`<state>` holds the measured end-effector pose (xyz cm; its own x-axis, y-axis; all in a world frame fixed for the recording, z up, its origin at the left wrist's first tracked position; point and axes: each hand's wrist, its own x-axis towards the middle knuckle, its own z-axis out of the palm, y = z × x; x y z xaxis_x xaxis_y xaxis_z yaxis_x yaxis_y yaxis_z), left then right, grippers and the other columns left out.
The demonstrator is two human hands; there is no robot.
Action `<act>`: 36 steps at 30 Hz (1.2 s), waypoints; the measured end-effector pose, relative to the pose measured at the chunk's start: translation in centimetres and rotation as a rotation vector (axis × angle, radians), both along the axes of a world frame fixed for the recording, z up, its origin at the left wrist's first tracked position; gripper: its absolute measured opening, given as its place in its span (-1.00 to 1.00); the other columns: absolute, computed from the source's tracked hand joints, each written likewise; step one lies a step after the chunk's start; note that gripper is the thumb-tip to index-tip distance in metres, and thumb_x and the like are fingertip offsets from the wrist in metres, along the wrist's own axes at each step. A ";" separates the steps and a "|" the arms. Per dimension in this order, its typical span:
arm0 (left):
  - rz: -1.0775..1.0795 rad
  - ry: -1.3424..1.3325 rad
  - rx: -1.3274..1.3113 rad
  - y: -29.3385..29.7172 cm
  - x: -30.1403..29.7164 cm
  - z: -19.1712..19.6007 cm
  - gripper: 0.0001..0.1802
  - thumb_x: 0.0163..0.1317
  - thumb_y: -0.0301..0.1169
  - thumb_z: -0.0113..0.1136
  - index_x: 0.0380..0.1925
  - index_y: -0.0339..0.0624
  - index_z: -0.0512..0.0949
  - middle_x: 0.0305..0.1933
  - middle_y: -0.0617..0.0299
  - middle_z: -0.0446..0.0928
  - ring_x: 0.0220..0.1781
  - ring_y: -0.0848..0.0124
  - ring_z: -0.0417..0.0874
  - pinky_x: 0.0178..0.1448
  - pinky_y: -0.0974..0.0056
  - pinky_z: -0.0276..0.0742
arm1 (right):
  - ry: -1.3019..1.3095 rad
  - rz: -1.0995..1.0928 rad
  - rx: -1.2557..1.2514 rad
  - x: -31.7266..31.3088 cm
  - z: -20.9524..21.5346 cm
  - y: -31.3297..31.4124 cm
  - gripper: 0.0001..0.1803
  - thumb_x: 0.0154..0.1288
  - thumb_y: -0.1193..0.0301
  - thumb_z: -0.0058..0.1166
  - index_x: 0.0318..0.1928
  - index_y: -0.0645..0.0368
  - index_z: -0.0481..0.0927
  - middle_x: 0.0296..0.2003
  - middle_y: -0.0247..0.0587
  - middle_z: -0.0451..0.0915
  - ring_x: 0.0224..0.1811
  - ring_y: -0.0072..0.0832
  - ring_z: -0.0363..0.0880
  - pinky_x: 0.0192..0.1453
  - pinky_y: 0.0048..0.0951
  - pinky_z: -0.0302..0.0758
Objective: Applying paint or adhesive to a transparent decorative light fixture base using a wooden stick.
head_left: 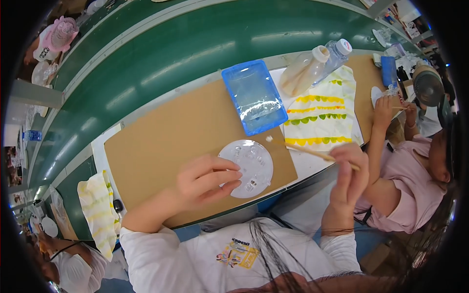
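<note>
A white round plate [261, 181] lies on the brown board, with several small clear pieces [252, 155] on it. Over its left edge is my left hand [207, 179], fingers bent and a little apart, with nothing visible between them. Whether the fingertips touch the plate I cannot tell. My right hand [349, 168] is raised to the right of the plate. Pinched in its fingers is a thin wooden stick with a white tip [305, 150], and the tip points left, above the plate's upper right side.
Behind the plate stands a blue-rimmed tray [282, 118] holding clear liquid. A patterned cloth [320, 117] and two clear bottles [305, 73] [338, 51] are at the right. Brown board [166, 132] covers the worktop; another cloth [97, 207] hangs left. A co-worker [405, 180] sits at right.
</note>
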<state>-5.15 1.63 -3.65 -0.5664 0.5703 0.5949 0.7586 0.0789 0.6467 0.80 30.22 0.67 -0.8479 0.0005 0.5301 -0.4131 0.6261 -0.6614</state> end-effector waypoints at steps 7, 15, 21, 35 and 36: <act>-0.011 -0.044 0.009 0.2 0.0 0.2 -0.66 -0.11 -0.66 0.43 -0.26 -0.25 0.62 -0.18 0.08 0.60 -0.38 0.33 0.62 -0.38 0.35 0.50 | -0.111 0.041 -0.314 4.5 -1.7 1.3 -0.85 0.44 0.38 -0.18 -0.25 0.19 0.40 -0.38 -0.04 0.62 -0.42 -0.35 0.50 -0.28 -0.41 0.42; -0.024 -0.043 -0.011 0.2 -0.2 0.2 -0.69 -0.10 -0.63 0.43 -0.28 -0.27 0.62 -0.19 0.08 0.60 -0.42 0.36 0.60 -0.44 0.35 0.45 | -0.203 0.200 -0.161 3.8 -3.7 1.8 -0.87 0.21 0.59 -0.11 -0.21 0.18 0.43 -0.34 -0.02 0.64 -0.41 -0.28 0.54 -0.29 -0.33 0.46; -0.015 -0.031 -0.011 0.1 -0.1 0.3 -0.69 -0.11 -0.63 0.43 -0.29 -0.27 0.61 -0.22 0.08 0.60 -0.44 0.36 0.60 -0.45 0.35 0.45 | -0.246 0.189 -0.165 3.4 -4.3 1.2 -0.84 0.13 0.61 -0.06 -0.24 0.17 0.44 -0.31 -0.06 0.64 -0.39 -0.24 0.56 -0.27 -0.31 0.47; 0.038 -0.030 0.026 0.5 0.0 0.0 -0.74 -0.08 -0.56 0.43 -0.31 -0.19 0.66 -0.24 0.17 0.63 -0.49 0.41 0.58 -0.50 0.38 0.40 | -0.252 0.299 0.003 1.1 -3.9 -0.5 -0.89 0.21 0.56 -0.12 -0.23 0.18 0.42 -0.31 -0.01 0.61 -0.38 -0.23 0.50 -0.21 -0.29 0.42; 0.034 -0.027 0.027 0.6 -0.1 0.0 -0.74 -0.08 -0.56 0.43 -0.31 -0.20 0.66 -0.24 0.17 0.63 -0.49 0.41 0.58 -0.50 0.38 0.40 | -0.253 0.295 0.008 1.2 -3.6 -0.4 -0.89 0.21 0.56 -0.12 -0.23 0.18 0.42 -0.31 -0.01 0.61 -0.38 -0.23 0.50 -0.21 -0.29 0.42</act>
